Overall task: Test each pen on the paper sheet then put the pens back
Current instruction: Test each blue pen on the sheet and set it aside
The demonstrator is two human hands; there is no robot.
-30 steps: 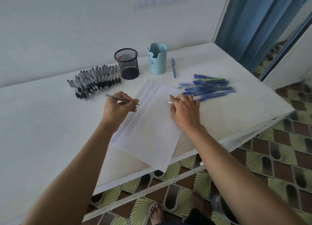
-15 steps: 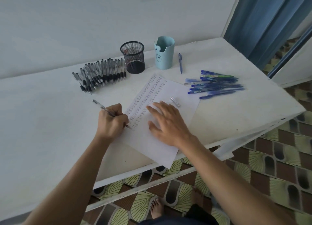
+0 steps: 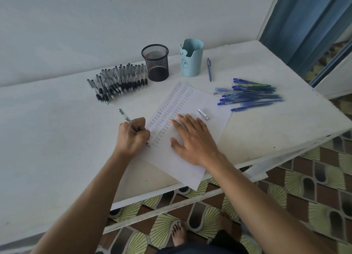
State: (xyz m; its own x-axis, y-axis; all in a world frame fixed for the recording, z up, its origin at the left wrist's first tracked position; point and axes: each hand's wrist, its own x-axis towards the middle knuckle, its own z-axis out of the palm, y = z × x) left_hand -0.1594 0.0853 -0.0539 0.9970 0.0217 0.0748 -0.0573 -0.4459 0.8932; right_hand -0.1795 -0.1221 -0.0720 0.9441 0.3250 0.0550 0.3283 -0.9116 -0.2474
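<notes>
The left hand [image 3: 133,137] is gripping a clear-barrelled pen [image 3: 125,118], with the fingers curled round the lower barrel. It is holding the tip down near the left edge of the paper sheet [image 3: 190,170], beside the lowest of the handwritten rows. The barrel is slanting up and away to the left, rising above the knuckles. The right hand [image 3: 192,139] is lying open, palm down, with the fingers straight and spread. It is pressing flat on the middle of the sheet, just right of the written columns. A pale pen cap [image 3: 203,114] is lying on the sheet just beyond the right hand's fingertips, not touching them. The sheet is lying at an angle on the white table [image 3: 57,139], and its near corner is overhanging the table's front edge. A fanned row of black-grip pens [image 3: 120,82] is lying on the table beyond the left hand, reaching up to a black mesh cup [image 3: 155,62]. A light-blue cup [image 3: 191,57] is standing near the mesh cup on its right, and a single blue pen [image 3: 209,69] is lying just to the right of that cup. A cluster of blue pens [image 3: 249,95] is lying beside the sheet's far right edge. Below the table's front edge, a patterned tiled floor [image 3: 304,187] and a bare foot [image 3: 178,234] are showing.
</notes>
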